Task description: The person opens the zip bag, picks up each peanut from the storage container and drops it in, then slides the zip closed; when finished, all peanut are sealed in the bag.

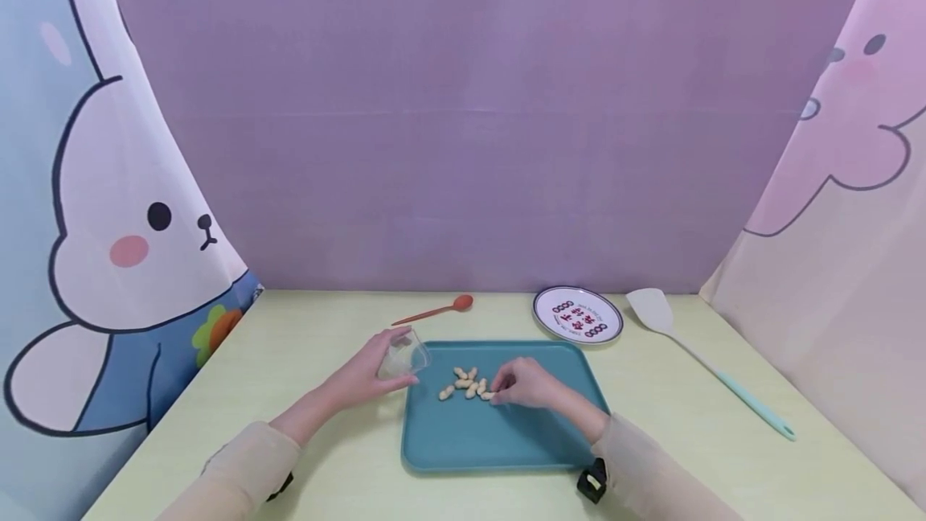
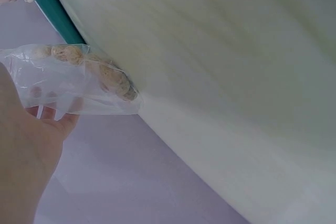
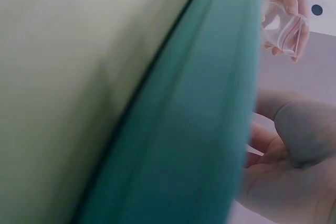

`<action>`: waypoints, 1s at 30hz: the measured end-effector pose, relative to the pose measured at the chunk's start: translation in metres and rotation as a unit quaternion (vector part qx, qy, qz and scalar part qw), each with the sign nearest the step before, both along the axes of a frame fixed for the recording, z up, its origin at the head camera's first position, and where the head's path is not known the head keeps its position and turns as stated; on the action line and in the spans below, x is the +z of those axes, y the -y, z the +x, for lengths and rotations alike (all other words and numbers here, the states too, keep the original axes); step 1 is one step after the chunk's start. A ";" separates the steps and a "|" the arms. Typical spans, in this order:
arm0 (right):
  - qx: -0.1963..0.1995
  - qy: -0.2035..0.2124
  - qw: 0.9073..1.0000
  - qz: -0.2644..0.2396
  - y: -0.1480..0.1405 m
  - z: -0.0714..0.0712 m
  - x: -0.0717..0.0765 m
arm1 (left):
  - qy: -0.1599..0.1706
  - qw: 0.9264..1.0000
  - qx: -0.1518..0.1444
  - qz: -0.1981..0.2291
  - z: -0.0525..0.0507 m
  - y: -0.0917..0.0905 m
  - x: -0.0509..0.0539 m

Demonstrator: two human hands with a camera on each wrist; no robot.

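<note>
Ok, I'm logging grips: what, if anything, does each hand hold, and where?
Left hand: the bag, by its sides. Right hand: at a peanut; whether gripped, I can't tell.

We are judging this a staged tabletop booth. A purple cloth (image 1: 470, 127) is hanging behind the table (image 1: 340, 457); a blue cartoon cloth (image 1: 108, 183) and a pink cartoon cloth (image 1: 861, 159) are closing off its sides. We are also noting kitchenware lying on it: plate (image 1: 579, 315), spoon (image 1: 461, 303), spatula (image 1: 653, 312) and tray (image 1: 499, 445).
</note>
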State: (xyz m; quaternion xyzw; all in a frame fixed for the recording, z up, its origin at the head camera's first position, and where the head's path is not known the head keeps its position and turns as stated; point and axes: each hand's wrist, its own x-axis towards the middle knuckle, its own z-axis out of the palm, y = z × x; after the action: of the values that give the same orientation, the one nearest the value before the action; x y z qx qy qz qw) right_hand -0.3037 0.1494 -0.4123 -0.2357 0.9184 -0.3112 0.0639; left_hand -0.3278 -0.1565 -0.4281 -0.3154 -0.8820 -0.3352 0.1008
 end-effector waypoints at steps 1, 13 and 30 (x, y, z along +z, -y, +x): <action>0.001 0.001 1.000 0.001 -0.001 0.000 0.000 | 0.000 1.000 0.000 0.001 0.000 0.000 0.000; 0.004 0.008 1.000 -0.013 -0.017 -0.005 0.009 | -0.007 1.000 -0.001 0.002 0.003 0.000 0.000; 0.012 -0.074 0.993 -0.096 0.016 -0.015 0.041 | 0.001 1.000 0.001 0.002 0.001 0.000 0.000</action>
State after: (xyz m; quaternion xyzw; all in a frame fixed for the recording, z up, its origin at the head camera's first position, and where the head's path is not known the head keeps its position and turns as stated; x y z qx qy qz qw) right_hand -0.3187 0.1333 -0.3713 -0.2744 0.8834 -0.3792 -0.0233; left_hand -0.3268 -0.1562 -0.4277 -0.3142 -0.8818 -0.3373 0.1003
